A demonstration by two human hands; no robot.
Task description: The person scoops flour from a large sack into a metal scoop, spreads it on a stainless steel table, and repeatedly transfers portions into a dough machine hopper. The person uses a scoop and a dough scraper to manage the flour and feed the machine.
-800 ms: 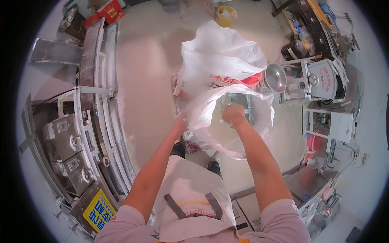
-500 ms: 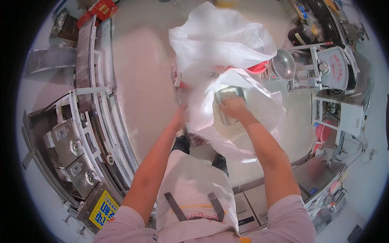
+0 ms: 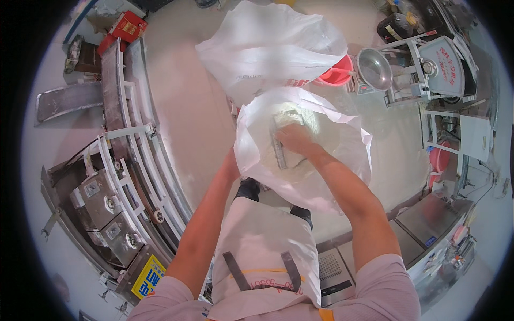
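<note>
A large white woven bag (image 3: 251, 136) stands open in front of my legs, with pale powder (image 3: 313, 120) inside it. My right hand (image 3: 294, 138) reaches down into the bag, its fingers closed round a metal scoop (image 3: 279, 154). White powder shows at the scoop's far end, and the hand covers its middle part. My left hand (image 3: 232, 163) is at the bag's left outer side; its fingers are hidden behind the bag wall, so their grip does not show. Just beyond stands a second white bag (image 3: 273, 45), its top spread wide.
To the right of the bags are a red basin (image 3: 337, 72) and a platform scale with a round steel bowl (image 3: 375, 69) on it. Metal machinery with white rails (image 3: 134, 166) runs along the left. Steel counters (image 3: 423, 235) stand at the lower right.
My right hand and the scoop have shifted slightly left in the bag, and white powder now shows at the scoop. My left hand has moved slightly down and left, against the bag's side.
</note>
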